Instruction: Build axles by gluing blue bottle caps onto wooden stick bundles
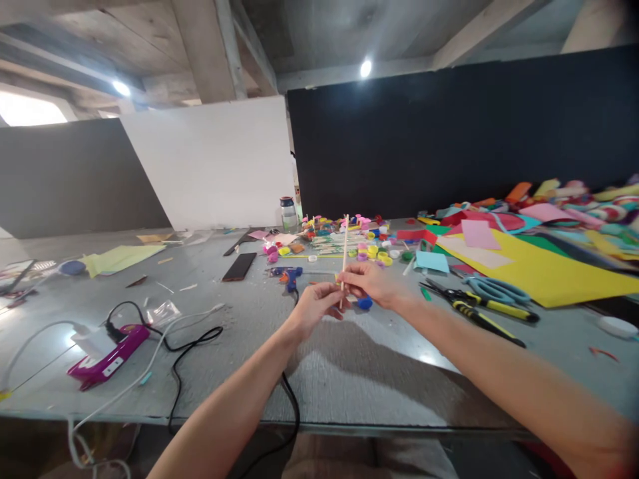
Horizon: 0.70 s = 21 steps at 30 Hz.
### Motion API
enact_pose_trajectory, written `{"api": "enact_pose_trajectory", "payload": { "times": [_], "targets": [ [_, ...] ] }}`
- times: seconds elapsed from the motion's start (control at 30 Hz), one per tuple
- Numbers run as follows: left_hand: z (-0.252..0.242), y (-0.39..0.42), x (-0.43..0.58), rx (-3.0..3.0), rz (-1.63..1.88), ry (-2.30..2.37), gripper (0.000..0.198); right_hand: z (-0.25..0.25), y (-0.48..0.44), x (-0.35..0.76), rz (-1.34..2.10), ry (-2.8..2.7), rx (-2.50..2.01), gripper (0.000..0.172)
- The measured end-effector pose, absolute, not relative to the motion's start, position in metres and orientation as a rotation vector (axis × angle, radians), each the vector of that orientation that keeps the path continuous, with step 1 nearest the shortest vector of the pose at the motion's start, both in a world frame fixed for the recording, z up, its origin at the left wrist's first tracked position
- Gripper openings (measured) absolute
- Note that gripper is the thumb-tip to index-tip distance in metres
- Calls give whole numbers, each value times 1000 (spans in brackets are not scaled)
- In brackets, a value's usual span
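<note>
A thin pale wooden stick [346, 243] stands nearly upright over the middle of the table. My left hand [319, 303] pinches it near its lower end. Just above and to the right, my right hand [366, 279] has its fingertips closed on the same stick. Behind my hands lies a blue glue gun [290, 276] on its side. A dark blue cap [365, 303] sits under my right hand. Beyond are several coloured bottle caps [372, 253] and a pile of wooden sticks [332, 245], partly covered by the upright stick.
On the left lies a purple power strip [112, 359] with trailing cables. A black phone [239, 267] and a glass jar [288, 214] are farther back. Pliers [479, 313], blue-handled scissors [496, 289] and yellow sheets [559, 273] lie on the right.
</note>
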<state>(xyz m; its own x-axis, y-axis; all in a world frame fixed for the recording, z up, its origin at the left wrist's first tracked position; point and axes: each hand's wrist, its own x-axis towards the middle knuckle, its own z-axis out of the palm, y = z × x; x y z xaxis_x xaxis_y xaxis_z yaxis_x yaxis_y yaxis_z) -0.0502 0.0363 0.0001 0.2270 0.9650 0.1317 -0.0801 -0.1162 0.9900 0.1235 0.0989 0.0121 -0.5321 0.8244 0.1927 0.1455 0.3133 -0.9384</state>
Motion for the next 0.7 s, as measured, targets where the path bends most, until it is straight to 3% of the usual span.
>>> {"api": "enact_pose_trajectory", "payload": {
  "times": [0.37, 0.7],
  "targets": [
    [-4, 30, -39, 1403, 1119, 927, 40, 6, 78, 128, 1150, -1710, -797, 57],
    [-2, 28, -38, 1338, 1120, 873, 43, 8, 72, 126, 1164, -1725, -760, 51]
  ]
}}
